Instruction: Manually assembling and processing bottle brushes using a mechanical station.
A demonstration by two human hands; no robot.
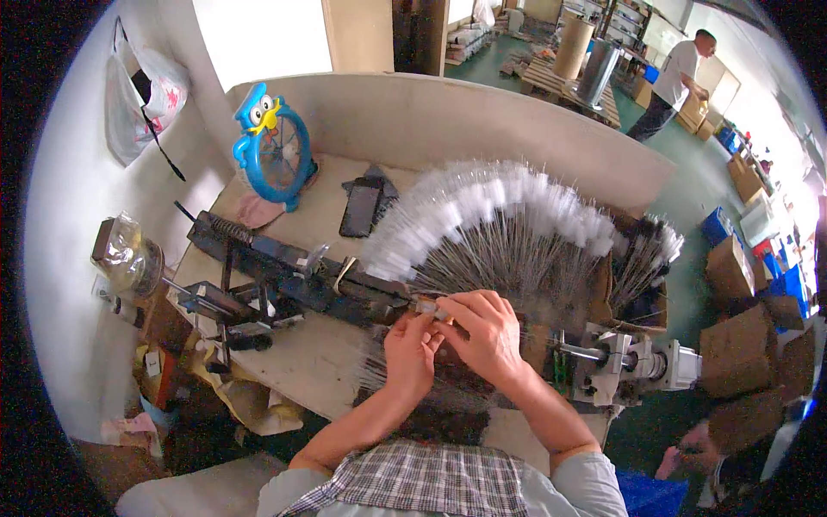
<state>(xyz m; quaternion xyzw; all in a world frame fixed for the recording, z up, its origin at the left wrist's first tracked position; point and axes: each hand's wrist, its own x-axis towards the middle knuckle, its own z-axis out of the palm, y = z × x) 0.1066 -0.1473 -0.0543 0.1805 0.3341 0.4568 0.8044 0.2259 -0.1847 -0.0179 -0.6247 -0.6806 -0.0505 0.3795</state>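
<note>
My left hand (409,353) and my right hand (484,334) meet in front of my chest at the right end of a long dark metal machine bar (297,269). Both are closed, with thumbs and fingertips pinched together. What lies between the fingers is too small and covered to name. A small pale metal piece (426,305) shows at the bar's end, right by my fingertips. Just beyond my hands spreads a wide fan of thin wire brushes (517,220) with white bristle tips, their stems pointing toward me.
Right of my hands stands a metal shaft mechanism (616,358); behind it, a cardboard box (646,314) holds more brushes. A phone (361,207) and a blue duck-shaped fan (276,155) occupy the table's far left. Beyond the low partition (482,103), a person (680,82) stands near cartons.
</note>
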